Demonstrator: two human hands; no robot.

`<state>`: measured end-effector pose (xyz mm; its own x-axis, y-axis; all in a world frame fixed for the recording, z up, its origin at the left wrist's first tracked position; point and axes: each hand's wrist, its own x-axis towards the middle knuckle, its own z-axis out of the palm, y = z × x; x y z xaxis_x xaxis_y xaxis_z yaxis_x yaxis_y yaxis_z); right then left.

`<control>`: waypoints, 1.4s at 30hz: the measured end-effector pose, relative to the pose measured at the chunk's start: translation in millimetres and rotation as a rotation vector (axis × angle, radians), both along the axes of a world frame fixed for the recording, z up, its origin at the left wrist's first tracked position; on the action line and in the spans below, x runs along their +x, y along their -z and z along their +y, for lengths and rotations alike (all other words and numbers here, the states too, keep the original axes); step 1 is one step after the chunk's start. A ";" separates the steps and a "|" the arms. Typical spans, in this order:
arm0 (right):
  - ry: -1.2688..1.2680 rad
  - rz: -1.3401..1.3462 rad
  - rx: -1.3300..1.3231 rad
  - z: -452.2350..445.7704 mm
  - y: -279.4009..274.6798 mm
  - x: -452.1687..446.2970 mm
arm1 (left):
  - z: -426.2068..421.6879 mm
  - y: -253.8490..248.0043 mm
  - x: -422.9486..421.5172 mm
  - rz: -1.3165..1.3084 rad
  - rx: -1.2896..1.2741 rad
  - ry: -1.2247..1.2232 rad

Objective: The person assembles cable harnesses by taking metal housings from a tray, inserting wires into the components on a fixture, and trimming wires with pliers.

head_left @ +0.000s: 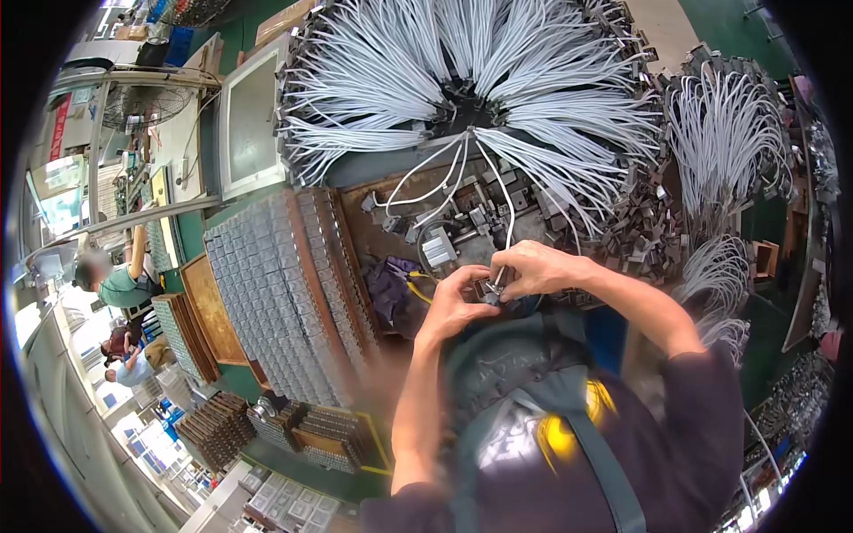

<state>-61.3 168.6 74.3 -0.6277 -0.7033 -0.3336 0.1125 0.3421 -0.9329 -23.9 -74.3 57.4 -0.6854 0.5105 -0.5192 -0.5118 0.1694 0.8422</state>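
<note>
Both of my hands meet just in front of my apron, over the near edge of the workbench. My left hand (458, 304) has thumb and fingers closed round a small dark metal part (490, 298). From the right, my right hand (533, 269) pinches the end of a white cable (510, 209) at that same part. The cable runs up from my fingers towards the big fan of white cables (569, 107). Behind my hands lies a small metal fixture (471, 222) on the bench. My fingers partly hide the small part.
Stacked grey metal blocks (267, 293) fill a rack on the left. A purple cloth (387, 289) and a yellow-handled tool (418, 289) lie left of my hands. Loose metal pieces (635, 213) are heaped at right, beside another cable bundle (720, 133). Other people (129, 284) are far left.
</note>
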 end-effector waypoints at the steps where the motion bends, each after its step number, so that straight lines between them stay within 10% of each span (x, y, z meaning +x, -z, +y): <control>1: -0.006 -0.002 0.000 -0.9 0.4 0.3 | -0.3 -1.4 1.0 -0.002 0.000 -0.006; 13: 0.048 -0.157 -0.126 7.0 2.4 0.6 | 5.0 -25.5 2.4 0.437 -0.248 0.203; 16: 0.013 -0.083 -0.019 -0.8 -1.7 0.8 | 6.4 -21.3 16.5 0.074 -0.194 0.035; 42: 0.110 -0.144 0.085 3.2 18.0 5.7 | 35.3 31.6 60.1 -0.151 0.151 -0.503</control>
<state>-55.6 171.7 56.2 -0.6411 -0.5986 -0.4803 0.2834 0.3969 -0.8730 36.3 -39.0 25.8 -0.7880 0.2153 -0.5768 -0.6153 -0.2452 0.7492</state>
